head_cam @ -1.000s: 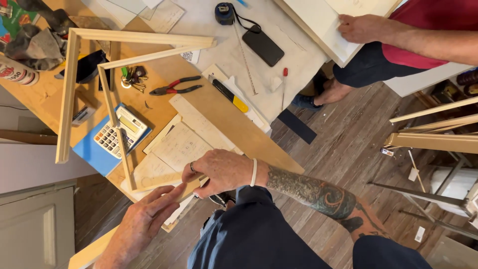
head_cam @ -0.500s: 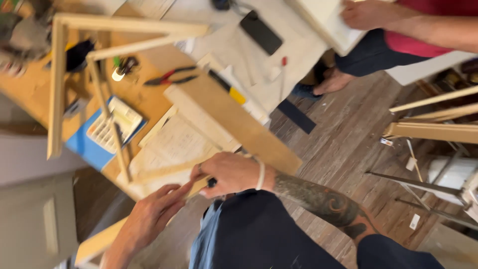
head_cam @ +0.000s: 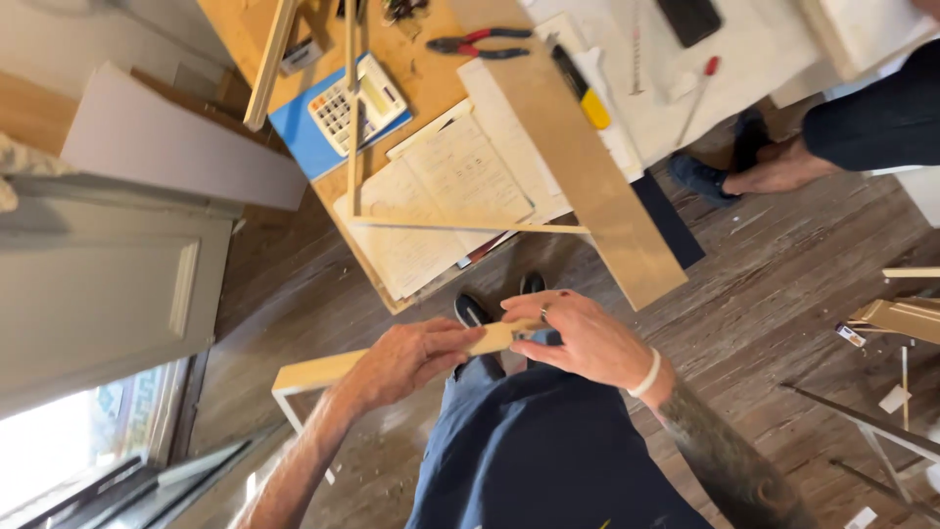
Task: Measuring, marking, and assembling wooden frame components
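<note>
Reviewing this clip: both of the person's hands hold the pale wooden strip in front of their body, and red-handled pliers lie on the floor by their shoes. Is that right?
Not quite. The red-handled pliers lie on the workbench, above the calculator, not on the floor. The rest holds: in the head view the left hand and right hand both hold the pale wooden strip in front of the body.

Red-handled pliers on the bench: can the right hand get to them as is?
Probably not at once: the right hand and left hand both grip a wooden strip, and the red-handled pliers lie across the bench.
</note>
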